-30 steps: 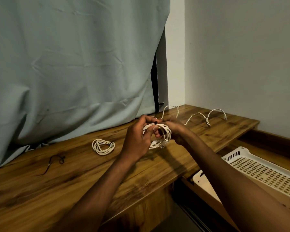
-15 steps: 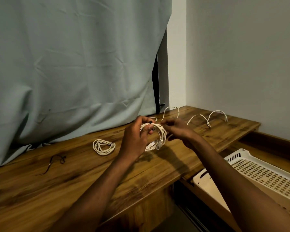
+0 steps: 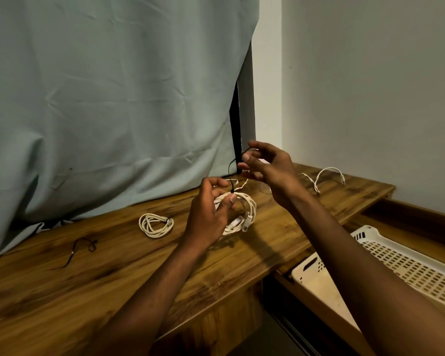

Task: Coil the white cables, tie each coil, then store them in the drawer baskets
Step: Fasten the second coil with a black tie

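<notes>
White cable coil (image 3: 238,213) sat in the left hand (image 3: 208,214), held just above the wooden bench (image 3: 113,273), thumb and fingers curled round its loops. From the coil a thin black tie (image 3: 232,176) ran up to the right hand (image 3: 266,167), whose grip pinched its end between thumb and forefinger, the other fingers spread. A tied coil (image 3: 156,225) lay on the bench to the left, a spare tie (image 3: 81,249) farther left, loose cable (image 3: 324,177) near the wall. A white basket (image 3: 385,268) sat in the open drawer
</notes>
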